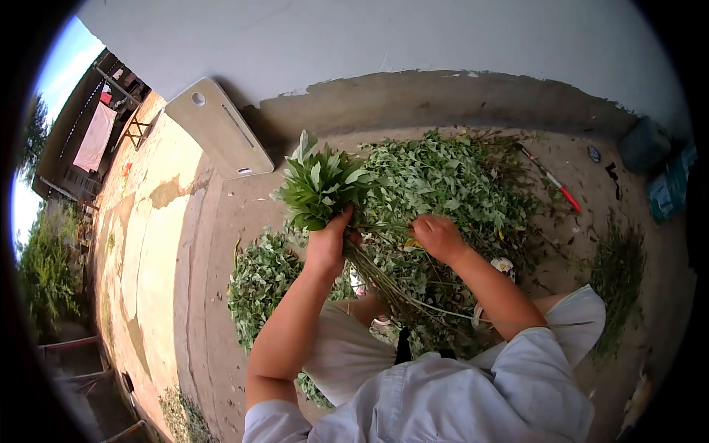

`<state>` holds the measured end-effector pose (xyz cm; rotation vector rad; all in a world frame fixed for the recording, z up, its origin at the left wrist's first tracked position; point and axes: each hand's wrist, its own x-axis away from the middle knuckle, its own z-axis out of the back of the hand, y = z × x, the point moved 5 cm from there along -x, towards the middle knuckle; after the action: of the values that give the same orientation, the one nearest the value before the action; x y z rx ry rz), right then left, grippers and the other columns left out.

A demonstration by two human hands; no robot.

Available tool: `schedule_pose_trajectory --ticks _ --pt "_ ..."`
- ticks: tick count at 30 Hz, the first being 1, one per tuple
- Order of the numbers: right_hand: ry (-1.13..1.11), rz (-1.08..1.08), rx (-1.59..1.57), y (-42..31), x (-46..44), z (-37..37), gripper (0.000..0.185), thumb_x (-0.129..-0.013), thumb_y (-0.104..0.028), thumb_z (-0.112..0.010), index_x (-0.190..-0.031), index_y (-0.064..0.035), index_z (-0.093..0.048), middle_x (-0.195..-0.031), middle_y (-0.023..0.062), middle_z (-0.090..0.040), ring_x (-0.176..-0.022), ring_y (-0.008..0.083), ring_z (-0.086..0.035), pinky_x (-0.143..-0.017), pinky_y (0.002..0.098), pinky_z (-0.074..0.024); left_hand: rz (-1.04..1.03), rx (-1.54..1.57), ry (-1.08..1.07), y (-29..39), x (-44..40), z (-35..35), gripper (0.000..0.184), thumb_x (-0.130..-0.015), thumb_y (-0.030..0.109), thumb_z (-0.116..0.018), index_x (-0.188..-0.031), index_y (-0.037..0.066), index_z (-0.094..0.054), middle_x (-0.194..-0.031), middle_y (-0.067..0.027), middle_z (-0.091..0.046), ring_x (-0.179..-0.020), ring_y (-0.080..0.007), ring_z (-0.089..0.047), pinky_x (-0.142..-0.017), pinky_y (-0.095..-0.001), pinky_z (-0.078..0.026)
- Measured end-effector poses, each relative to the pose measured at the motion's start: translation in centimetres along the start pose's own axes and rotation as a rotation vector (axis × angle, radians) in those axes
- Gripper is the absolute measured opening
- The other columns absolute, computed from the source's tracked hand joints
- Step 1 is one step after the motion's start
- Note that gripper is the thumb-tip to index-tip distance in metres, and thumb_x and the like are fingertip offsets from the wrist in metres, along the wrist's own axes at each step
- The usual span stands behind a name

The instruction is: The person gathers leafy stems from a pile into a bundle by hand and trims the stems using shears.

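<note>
My left hand is wrapped round a bunch of leafy green stems, its leaves fanned out above the fist and its long bare stems trailing down to the right. To the right of it, my right hand is closed in a pinch on thin green stems that stretch across towards the bunch. Beyond and below both hands lies a large heap of cut leafy plants. A smaller leafy pile is on the ground left of my left forearm.
A pale board leans against the wall. A red-handled tool lies right of the heap. Farther right are a dark container, a teal bag and a thin plant pile. My knees flank the heap.
</note>
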<state>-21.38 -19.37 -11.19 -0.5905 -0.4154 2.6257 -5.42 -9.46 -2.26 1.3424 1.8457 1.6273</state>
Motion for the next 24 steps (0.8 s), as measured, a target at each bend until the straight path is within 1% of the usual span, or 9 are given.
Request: schedule_pose_trajectory --ticks 1,2,4,5,9,10,15,19,24 --pt "-0.239 -0.155 -0.010 1.5 0.6 -0.9 0.017 -0.079 -0.018 -0.053 -0.088 -0.0045 -0.046 -0.091 0.0106 -0.049 -0.087 0.0272 -0.053 -0.068 0.0357 -0.0462 -0.004 0.013 0.023 0.7 0.0 0.8 0.014 -0.082 0.014 -0.054 -0.093 0.007 -0.051 -0.073 -0.0045 -0.051 -0.054 -0.0138 -0.044 -0.049 -0.0274 -0.039" --pt "-0.232 -0.158 -0.011 2.0 1.2 -0.5 0.017 -0.079 -0.018 -0.053 -0.088 -0.0045 -0.046 -0.091 0.0106 -0.049 -0.087 0.0272 -0.053 -0.068 0.0357 -0.0462 -0.009 0.025 0.043 1.5 -0.2 1.6 0.014 -0.081 0.013 -0.055 -0.093 0.006 -0.051 -0.072 -0.0038 -0.051 -0.055 -0.0141 -0.045 -0.048 -0.0269 -0.039" --pt "-0.032 -0.229 -0.451 2.8 2.6 0.8 0.048 -0.079 -0.027 -0.054 -0.120 -0.0090 -0.039 -0.115 0.0149 -0.042 -0.104 0.0286 -0.046 -0.083 0.0390 -0.0409 -0.007 0.038 0.064 1.9 -0.8 2.1 0.014 -0.081 0.012 -0.055 -0.093 0.005 -0.051 -0.071 -0.0031 -0.050 -0.055 -0.0143 -0.046 -0.047 -0.0263 -0.039" --pt "-0.027 -0.197 -0.588 3.0 2.2 0.6 0.069 -0.078 -0.034 -0.054 -0.134 -0.0123 -0.021 -0.129 0.0140 -0.029 -0.116 0.0266 -0.036 -0.093 0.0394 -0.0324 0.006 0.027 0.056 1.6 -1.0 2.0 0.014 -0.081 0.012 -0.055 -0.093 0.005 -0.051 -0.071 -0.0031 -0.050 -0.056 -0.0141 -0.046 -0.048 -0.0260 -0.040" --pt "0.094 0.102 -0.490 -5.2 -3.7 5.6 0.068 -0.072 -0.027 -0.062 -0.128 -0.0055 -0.030 -0.125 0.0151 -0.036 -0.112 0.0308 -0.039 -0.095 0.0399 -0.0306 0.022 -0.028 -0.052 0.8 -0.9 -0.1 0.013 -0.081 0.012 -0.055 -0.092 0.006 -0.051 -0.073 -0.0035 -0.051 -0.058 -0.0137 -0.048 -0.050 -0.0265 -0.040" --pt "0.175 0.162 -0.425 -6.4 -4.6 5.0 0.051 -0.070 -0.022 -0.062 -0.114 -0.0021 -0.044 -0.114 0.0134 -0.046 -0.107 0.0294 -0.043 -0.093 0.0419 -0.0313 0.003 -0.069 -0.035 0.9 -0.7 -0.7 0.013 -0.081 0.013 -0.055 -0.091 0.007 -0.050 -0.072 -0.0041 -0.052 -0.058 -0.0139 -0.047 -0.049 -0.0269 -0.040" --pt "0.055 0.093 -0.162 -4.6 -3.5 -0.1 0.020 -0.076 -0.018 -0.056 -0.090 -0.0044 -0.051 -0.097 0.0063 -0.055 -0.100 0.0255 -0.047 -0.093 0.0463 -0.0301 -0.019 -0.069 -0.020 -0.1 -0.8 0.0 0.012 -0.082 0.014 -0.054 -0.091 0.008 -0.051 -0.072 -0.0035 -0.051 -0.056 -0.0129 -0.045 -0.049 -0.0255 -0.038" --pt "-0.238 -0.074 0.126 0.2 0.9 -3.4 0.023 -0.078 -0.023 -0.056 -0.094 -0.0067 -0.051 -0.103 0.0074 -0.055 -0.103 0.0250 -0.048 -0.096 0.0471 -0.0279 -0.075 0.109 0.175 2.2 -0.6 2.9 0.013 -0.081 0.013 -0.056 -0.091 0.007 -0.051 -0.072 -0.0039 -0.051 -0.054 -0.0133 -0.043 -0.048 -0.0251 -0.038" --pt "0.114 -0.065 -0.549 -2.3 -0.7 2.0 0.037 -0.082 -0.034 -0.054 -0.105 -0.0056 -0.048 -0.113 0.0125 -0.051 -0.103 0.0234 -0.051 -0.094 0.0394 -0.0328 0.010 0.066 -0.014 1.6 -0.8 1.6 0.013 -0.081 0.013 -0.055 -0.093 0.007 -0.052 -0.072 -0.0037 -0.052 -0.053 -0.0129 -0.043 -0.049 -0.0254 -0.037"
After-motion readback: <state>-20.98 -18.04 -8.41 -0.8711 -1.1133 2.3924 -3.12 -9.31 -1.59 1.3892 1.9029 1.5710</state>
